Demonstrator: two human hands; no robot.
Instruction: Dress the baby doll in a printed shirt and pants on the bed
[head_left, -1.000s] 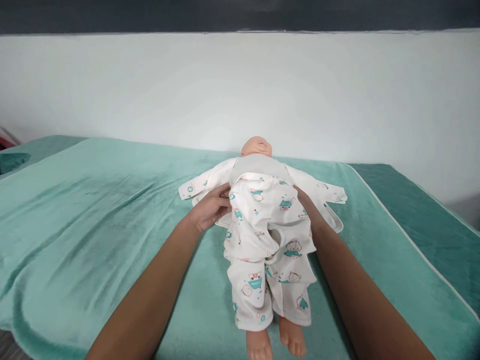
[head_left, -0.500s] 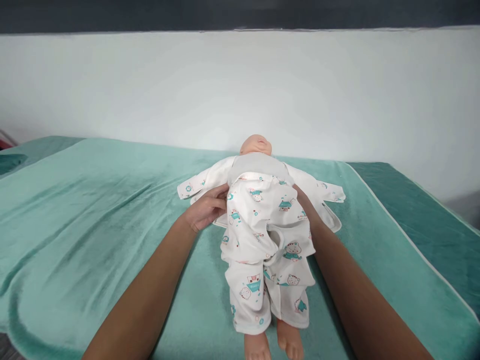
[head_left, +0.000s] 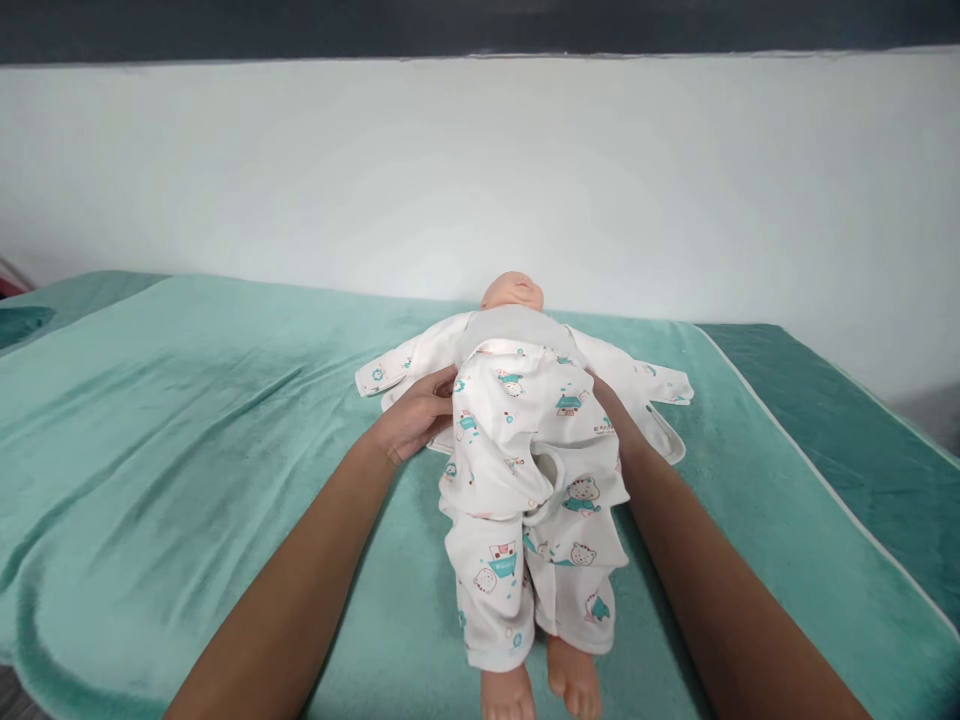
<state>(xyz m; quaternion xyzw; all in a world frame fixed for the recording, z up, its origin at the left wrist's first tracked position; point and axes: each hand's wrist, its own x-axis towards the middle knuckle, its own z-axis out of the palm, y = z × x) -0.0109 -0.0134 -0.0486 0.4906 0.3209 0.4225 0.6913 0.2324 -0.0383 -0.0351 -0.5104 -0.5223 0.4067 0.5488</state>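
A baby doll lies on its back on a teal blanket, head toward the wall, bare feet toward me. It wears white printed trousers and an open printed jacket spread under it, over a grey vest. My left hand grips the trousers' waistband at the doll's left side, fingers curled on the cloth. My right hand reaches to the other side of the waist; its fingers are hidden behind the trousers.
The teal blanket covers a bed that runs along a white wall. A darker green sheet shows at the right edge. A dark band runs along the top of the wall.
The trousers' waistband sits slightly higher on the doll's belly. Both hands stayed at the waist, and the doll's feet show a bit more.
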